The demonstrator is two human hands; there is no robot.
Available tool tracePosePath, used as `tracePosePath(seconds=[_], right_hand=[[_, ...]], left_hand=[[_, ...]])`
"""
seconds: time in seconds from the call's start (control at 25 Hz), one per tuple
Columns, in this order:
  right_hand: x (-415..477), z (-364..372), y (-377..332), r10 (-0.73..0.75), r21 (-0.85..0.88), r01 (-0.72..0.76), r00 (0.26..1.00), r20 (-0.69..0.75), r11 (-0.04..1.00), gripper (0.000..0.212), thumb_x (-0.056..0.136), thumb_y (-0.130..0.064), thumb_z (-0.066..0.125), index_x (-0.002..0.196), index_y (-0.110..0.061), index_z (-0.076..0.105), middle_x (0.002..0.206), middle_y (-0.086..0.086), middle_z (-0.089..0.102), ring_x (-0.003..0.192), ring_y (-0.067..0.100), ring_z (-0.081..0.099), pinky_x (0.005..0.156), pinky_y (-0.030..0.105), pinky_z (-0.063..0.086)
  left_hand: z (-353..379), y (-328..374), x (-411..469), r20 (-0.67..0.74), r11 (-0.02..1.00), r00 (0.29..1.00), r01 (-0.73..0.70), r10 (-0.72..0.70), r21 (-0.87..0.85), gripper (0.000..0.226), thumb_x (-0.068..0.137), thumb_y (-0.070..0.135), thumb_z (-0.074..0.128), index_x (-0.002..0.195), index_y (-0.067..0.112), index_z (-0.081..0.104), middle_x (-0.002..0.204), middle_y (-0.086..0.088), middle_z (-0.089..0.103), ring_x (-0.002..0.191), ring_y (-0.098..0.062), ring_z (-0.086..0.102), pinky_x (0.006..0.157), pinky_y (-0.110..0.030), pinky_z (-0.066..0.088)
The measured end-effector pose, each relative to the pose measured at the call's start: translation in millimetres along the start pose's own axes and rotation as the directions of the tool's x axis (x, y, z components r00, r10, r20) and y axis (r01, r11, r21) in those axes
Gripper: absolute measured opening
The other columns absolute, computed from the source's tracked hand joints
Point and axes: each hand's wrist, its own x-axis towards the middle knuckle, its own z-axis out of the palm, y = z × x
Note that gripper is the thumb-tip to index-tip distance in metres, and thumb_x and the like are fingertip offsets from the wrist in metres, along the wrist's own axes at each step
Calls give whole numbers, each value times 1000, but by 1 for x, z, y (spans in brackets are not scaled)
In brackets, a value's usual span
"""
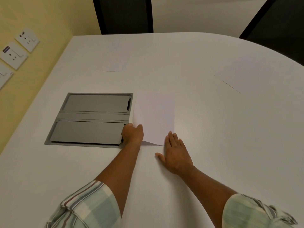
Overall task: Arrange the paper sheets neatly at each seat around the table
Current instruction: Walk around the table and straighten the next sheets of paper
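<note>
A white paper sheet [155, 116] lies in the middle of the white table [213, 145], its near-left corner lifted off the surface. My left hand [133, 134] grips that sheet at its near-left edge, fingers curled under it. My right hand [175, 153] rests flat on the table with fingers spread, fingertips touching the sheet's near-right corner. A second sheet [113, 58] lies flat at the far side of the table. A third sheet [243, 74] lies at an angle toward the far right edge.
A grey recessed cable box [92, 118] with two closed flaps sits in the table just left of the held sheet. Wall sockets [15, 54] line the yellow wall at left. Dark chair backs [125, 14] stand beyond the table's far edge.
</note>
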Motion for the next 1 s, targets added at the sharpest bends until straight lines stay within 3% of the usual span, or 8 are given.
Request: tracePosePath(seconds=[0.08,0.16,0.36,0.52,0.64,0.76,0.88,1.0], right_hand=[[0,1,1,-2,3,2,1000,-3,1000,95,101,-71,21,164,-5,-3,174,15,-8,160,29,-9,130,42,0],[0,1,1,-2,8,2,1000,-12,1000,95,100,-72,21,164,-4,-2,174,15,-7,161,29,-8,130,42,-1],[1,1,-1,9,8,-9,1000,-3,1000,99,99,-74,23,164,-4,-3,173,15,-8,160,30,-9,130,44,0],[1,0,0,1,7,-1,1000,-3,1000,99,98,-74,26,164,-4,-1,174,15,-6,161,30,-7,130,44,1],[1,0,0,-1,7,1,1000,-10,1000,100,98,-74,27,164,-4,0,174,16,-5,161,31,-6,130,44,1],[1,1,0,-3,5,3,1000,-13,1000,100,98,-75,26,164,-4,0,174,16,-4,161,31,-6,130,44,2],[1,2,1,-11,-3,11,1000,-13,1000,100,97,-75,24,164,-4,1,174,16,-3,161,31,-5,130,44,2],[1,-1,1,-3,-18,3,1000,2,1000,100,97,-76,22,164,-3,2,174,17,-1,161,32,-2,130,45,5]], left_hand=[[-1,4,4,9,998,1000,-4,4,-59,51,96,26,72,140,4,60,143,-15,64,125,-36,65,86,-37,53],[-3,7,10,33,999,999,-8,9,-31,57,95,28,73,144,5,57,148,-15,61,128,-36,63,92,-40,53],[3,10,10,10,946,1000,-10,7,325,57,90,37,76,136,6,60,137,-15,62,124,-39,59,102,-52,53],[7,11,16,37,989,999,13,-19,150,41,87,33,76,117,6,66,121,-15,71,108,-37,66,97,-50,57],[3,13,22,59,1000,998,-12,13,-6,35,87,31,77,105,1,68,110,-14,74,92,-33,70,77,-37,58],[-1,16,30,61,998,998,29,-25,-51,34,87,28,75,104,-1,71,101,-11,73,92,-32,70,84,-41,61],[-5,23,39,39,998,998,40,-38,-47,17,91,12,67,76,6,60,76,-5,59,76,-25,59,73,-37,53],[-11,23,47,156,1000,988,7,-11,27,14,95,7,65,82,8,60,90,-11,60,84,-27,58,76,-39,53]])
